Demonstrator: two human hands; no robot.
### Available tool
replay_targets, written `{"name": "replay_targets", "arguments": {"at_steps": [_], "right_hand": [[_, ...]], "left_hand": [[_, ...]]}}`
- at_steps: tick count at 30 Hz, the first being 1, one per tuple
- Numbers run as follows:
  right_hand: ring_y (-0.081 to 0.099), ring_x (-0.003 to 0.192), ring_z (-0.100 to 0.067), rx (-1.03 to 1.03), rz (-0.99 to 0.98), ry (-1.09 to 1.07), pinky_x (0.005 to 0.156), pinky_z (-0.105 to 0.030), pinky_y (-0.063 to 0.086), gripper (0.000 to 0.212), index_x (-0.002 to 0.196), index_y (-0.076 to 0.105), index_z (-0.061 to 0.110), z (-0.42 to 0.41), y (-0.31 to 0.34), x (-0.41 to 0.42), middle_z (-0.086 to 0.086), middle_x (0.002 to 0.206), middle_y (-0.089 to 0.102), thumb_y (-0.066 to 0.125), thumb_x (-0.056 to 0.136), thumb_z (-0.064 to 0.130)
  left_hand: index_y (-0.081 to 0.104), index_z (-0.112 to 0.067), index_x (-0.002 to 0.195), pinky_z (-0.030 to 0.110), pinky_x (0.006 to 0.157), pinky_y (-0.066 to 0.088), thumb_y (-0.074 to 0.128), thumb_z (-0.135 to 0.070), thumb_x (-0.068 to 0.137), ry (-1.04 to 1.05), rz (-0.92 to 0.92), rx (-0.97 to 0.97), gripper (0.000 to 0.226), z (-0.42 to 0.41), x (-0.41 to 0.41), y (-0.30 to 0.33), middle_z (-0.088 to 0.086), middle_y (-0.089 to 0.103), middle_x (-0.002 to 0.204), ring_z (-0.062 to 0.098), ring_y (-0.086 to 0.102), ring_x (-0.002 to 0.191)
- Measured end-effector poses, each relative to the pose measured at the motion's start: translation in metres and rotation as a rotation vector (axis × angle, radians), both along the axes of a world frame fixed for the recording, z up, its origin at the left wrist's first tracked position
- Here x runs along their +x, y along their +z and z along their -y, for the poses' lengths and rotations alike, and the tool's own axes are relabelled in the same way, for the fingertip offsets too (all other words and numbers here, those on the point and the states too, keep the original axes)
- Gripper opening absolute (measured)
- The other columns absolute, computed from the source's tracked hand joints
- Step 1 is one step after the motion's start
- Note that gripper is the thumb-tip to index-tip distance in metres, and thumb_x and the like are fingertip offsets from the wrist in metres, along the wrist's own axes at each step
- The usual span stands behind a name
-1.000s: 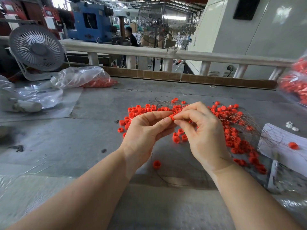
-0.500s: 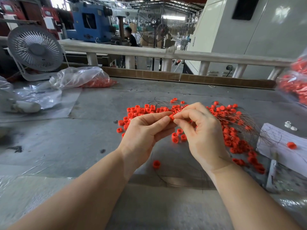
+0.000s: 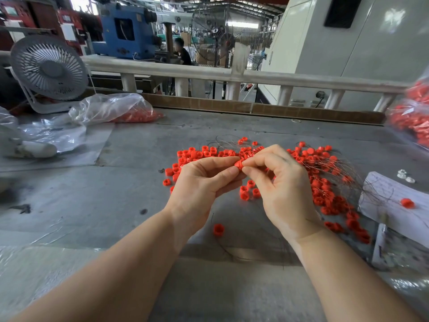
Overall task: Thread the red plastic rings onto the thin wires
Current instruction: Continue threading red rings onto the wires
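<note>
1. The left hand (image 3: 204, 182) is raised above the middle of the worktop (image 3: 92, 205); its grip is closed, with thumb and forefinger pinching a red ring (image 3: 238, 164).
2. The right hand (image 3: 285, 189) meets that ring from the other side, fingertips pinched together against it. A wire between them is too thin to confirm.
3. Loose rings (image 3: 320, 189) lie in a band behind and to the right of the hands, mixed with thin wires (image 3: 348, 173).
4. One single ring (image 3: 218, 229) lies on the worktop between the wrists, toward the near edge.
5. A clear bag (image 3: 111, 108) holding red parts lies toward the far left corner, beside a fan (image 3: 48, 68).
6. A white paper (image 3: 394, 201) lies at the right edge.
</note>
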State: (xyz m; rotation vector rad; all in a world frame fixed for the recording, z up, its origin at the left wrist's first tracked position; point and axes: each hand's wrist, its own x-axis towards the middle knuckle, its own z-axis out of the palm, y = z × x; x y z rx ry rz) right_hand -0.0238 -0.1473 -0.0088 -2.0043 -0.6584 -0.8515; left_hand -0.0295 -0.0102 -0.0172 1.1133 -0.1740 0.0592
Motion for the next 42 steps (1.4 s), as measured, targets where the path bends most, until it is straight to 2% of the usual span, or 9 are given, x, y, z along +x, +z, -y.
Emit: {"name": "replay_targets", "arguments": {"at_steps": [8,14,23,28,31,35,42], "right_hand": [[0.053,0.076,-0.006,-0.018,0.031,-0.006,0.072,-0.01,0.041,0.005,0.079,0.07,0.004,-0.001,0.0015,-0.0014,0.001,0.079,0.057,0.064,0.08,0.004],[0.054,0.076,-0.009,-0.029,0.036,-0.02,0.07,-0.016,0.043,0.006,0.079,0.07,0.002,-0.0033,0.0022,-0.0032,-0.005,0.079,0.06,0.064,0.08,0.003],[0.054,0.08,-0.007,-0.037,-0.007,0.008,0.071,-0.006,0.042,0.007,0.081,0.07,0.002,-0.0036,0.0027,-0.0032,0.001,0.081,0.059,0.065,0.08,-0.002],[0.054,0.078,-0.005,-0.04,-0.024,0.012,0.07,-0.006,0.042,0.007,0.081,0.071,0.003,-0.0038,0.0024,-0.0032,0.003,0.081,0.058,0.065,0.08,-0.002],[0.054,0.073,-0.003,0.001,-0.053,0.005,0.069,-0.006,0.041,0.008,0.079,0.07,0.005,-0.0039,0.0018,-0.0027,0.006,0.078,0.057,0.066,0.08,-0.002],[0.055,0.077,-0.004,0.044,-0.096,0.006,0.068,-0.007,0.041,0.01,0.078,0.07,0.008,-0.0034,0.0011,-0.0026,0.009,0.077,0.057,0.067,0.08,-0.001],[0.057,0.078,-0.001,0.125,-0.141,0.045,0.065,-0.004,0.04,0.012,0.081,0.069,0.01,-0.0029,0.0017,-0.0036,0.001,0.079,0.062,0.065,0.082,-0.002]], "left_hand": [[0.069,-0.006,0.09,0.022,0.066,0.056,0.066,-0.013,0.065,0.013,0.01,0.049,0.027,-0.0004,-0.0014,0.0,0.007,0.074,0.08,0.015,0.071,0.075],[0.069,-0.005,0.092,0.021,0.065,0.055,0.066,-0.015,0.064,0.025,-0.002,0.065,0.029,-0.0002,-0.0024,0.0009,0.007,0.074,0.08,0.014,0.07,0.074],[0.069,-0.004,0.09,0.021,0.065,0.056,0.066,-0.014,0.064,0.045,-0.004,0.077,0.028,-0.0014,-0.0031,0.0009,0.009,0.073,0.079,0.016,0.07,0.073],[0.07,-0.005,0.087,0.02,0.062,0.055,0.066,-0.013,0.063,0.054,-0.008,0.076,0.025,-0.0007,-0.0032,0.0008,0.007,0.073,0.075,0.013,0.069,0.068],[0.07,-0.008,0.085,0.019,0.061,0.054,0.066,-0.014,0.063,0.055,0.003,0.085,0.023,0.0004,-0.0038,0.001,0.006,0.073,0.074,0.013,0.069,0.068],[0.071,-0.009,0.087,0.019,0.061,0.054,0.067,-0.016,0.065,0.071,0.024,0.139,0.024,0.0003,-0.0042,0.0018,0.006,0.073,0.075,0.014,0.07,0.07],[0.07,-0.008,0.087,0.018,0.06,0.054,0.067,-0.013,0.064,0.082,0.061,0.152,0.024,0.0003,-0.0043,0.0049,0.004,0.073,0.073,0.012,0.07,0.069]]}}
